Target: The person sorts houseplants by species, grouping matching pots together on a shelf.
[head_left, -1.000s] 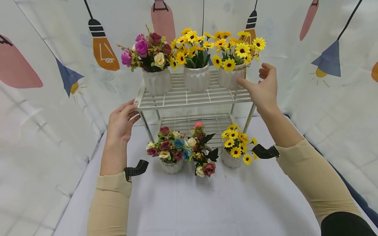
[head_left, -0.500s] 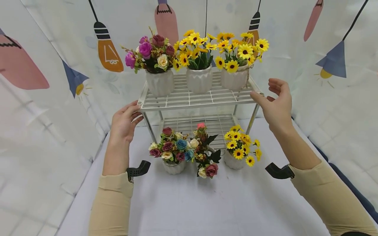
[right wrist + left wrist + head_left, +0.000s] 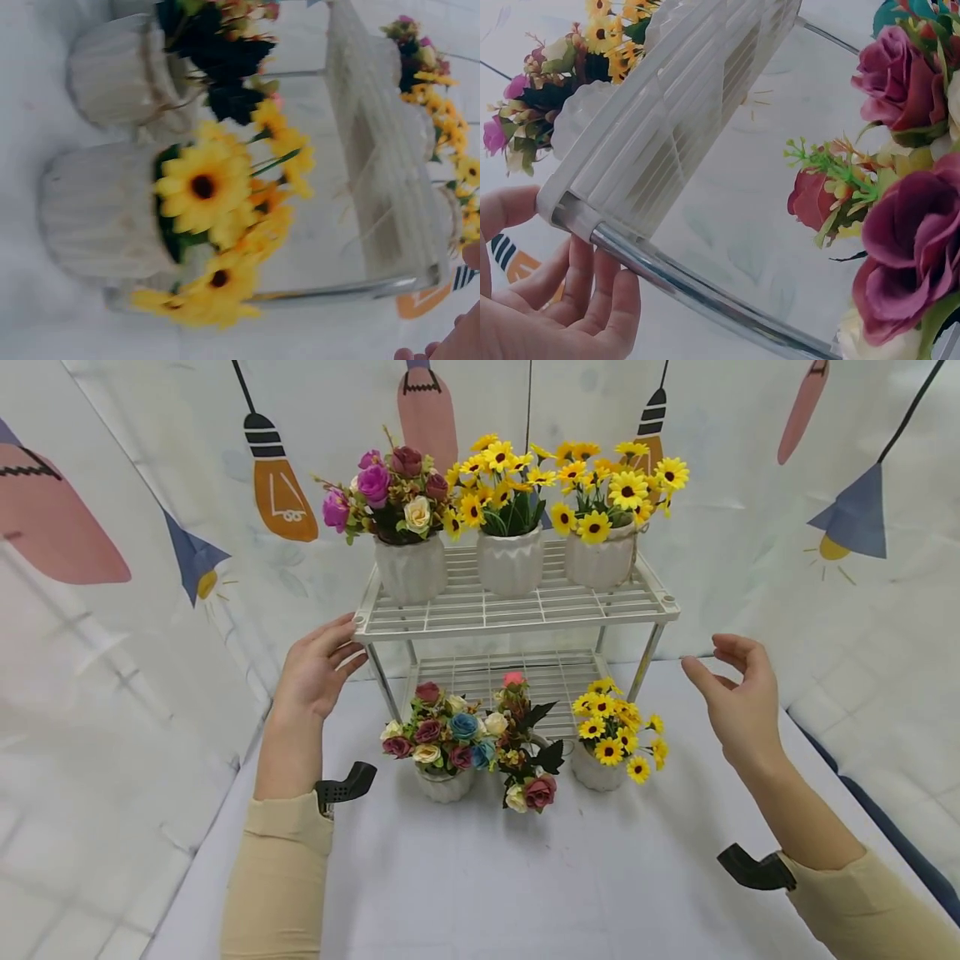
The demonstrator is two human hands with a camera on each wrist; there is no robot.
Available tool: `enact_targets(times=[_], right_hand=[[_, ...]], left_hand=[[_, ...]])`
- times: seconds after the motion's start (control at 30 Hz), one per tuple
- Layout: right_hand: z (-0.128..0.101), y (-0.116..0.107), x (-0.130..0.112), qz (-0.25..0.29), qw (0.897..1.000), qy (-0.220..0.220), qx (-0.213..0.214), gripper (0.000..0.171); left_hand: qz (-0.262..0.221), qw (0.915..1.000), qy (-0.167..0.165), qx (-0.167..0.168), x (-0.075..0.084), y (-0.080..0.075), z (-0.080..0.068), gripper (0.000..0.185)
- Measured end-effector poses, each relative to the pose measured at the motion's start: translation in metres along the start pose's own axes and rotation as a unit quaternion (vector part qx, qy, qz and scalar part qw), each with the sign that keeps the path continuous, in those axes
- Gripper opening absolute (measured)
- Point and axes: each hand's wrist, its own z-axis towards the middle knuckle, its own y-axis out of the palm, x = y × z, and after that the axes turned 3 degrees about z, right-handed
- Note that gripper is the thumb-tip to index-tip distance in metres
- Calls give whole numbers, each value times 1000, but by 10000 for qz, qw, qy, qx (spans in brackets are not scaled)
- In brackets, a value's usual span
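Note:
A white two-tier wire rack (image 3: 517, 610) stands on the table. Its top shelf carries a pot of mixed roses (image 3: 408, 568) and two pots of yellow sunflowers (image 3: 510, 560) (image 3: 600, 560). My left hand (image 3: 347, 642) rests against the shelf's front left corner (image 3: 562, 210) with fingers (image 3: 592, 289) nearly straight. To the right of the rack my right hand (image 3: 708, 656) hovers with relaxed fingers and holds nothing. Its nearest thing is the sunflower pot (image 3: 596, 768) on the table, which fills the right wrist view (image 3: 97, 210).
In front of the rack stand a rose pot (image 3: 442, 781) and a leaning rose bunch (image 3: 525, 760). The lower shelf (image 3: 510, 677) holds no pots. A chrome leg (image 3: 705, 292) runs below the corner. Printed fabric walls enclose the white table (image 3: 525, 877).
My right hand has left the right sunflower pot on the top shelf and dropped down and to the right, below shelf height. The left hand has stayed at the corner.

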Motion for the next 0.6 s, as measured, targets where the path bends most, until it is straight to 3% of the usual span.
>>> enact_targets(times=[0.13,0.33,0.6], right_hand=[[-9,-8,25,-2,9996,237,173,50],[-27,-8,56,-64,9978,494,445,60],[-53,2,84,-78,9942,1027,297,59]], left_hand=[[-2,9999,-73,-122,2,-1,1,52],[-5,9996,-187,-209,3,-2,2,53],[25,9997,-201,-96,2,-4,2,51]])
